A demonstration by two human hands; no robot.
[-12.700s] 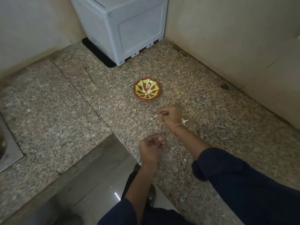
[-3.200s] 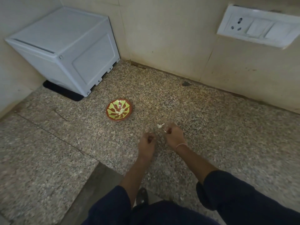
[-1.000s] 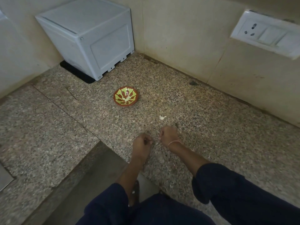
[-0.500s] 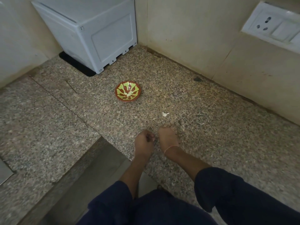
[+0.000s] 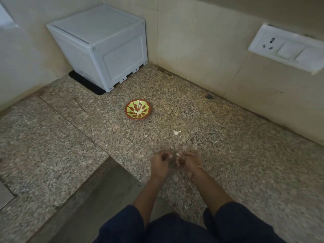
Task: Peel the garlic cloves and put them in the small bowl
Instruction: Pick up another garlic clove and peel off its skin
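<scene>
A small red bowl with a green pattern [image 5: 130, 115] stands on the speckled granite counter [image 5: 228, 146], with pale peeled garlic [image 5: 139, 112] in its middle. A white garlic piece [image 5: 176, 132] lies on the counter between the bowl and my hands. My left hand [image 5: 160, 163] and my right hand [image 5: 189, 163] hover close together above the counter edge, fingers curled. A small pale garlic clove [image 5: 178, 154] shows at my right fingertips. What my left fingers pinch is too small to make out.
A grey plastic box [image 5: 105, 50] stands in the back left corner on a black mat. A white socket and switch plate [image 5: 287, 48] is on the right wall. Bits of garlic skin lie scattered near my hands. A lower ledge [image 5: 87, 199] drops off at front left.
My hands have drawn slightly apart, and a pale clove now shows at my right fingertips. The view has tilted up a little. The bowl and the loose garlic piece have not moved.
</scene>
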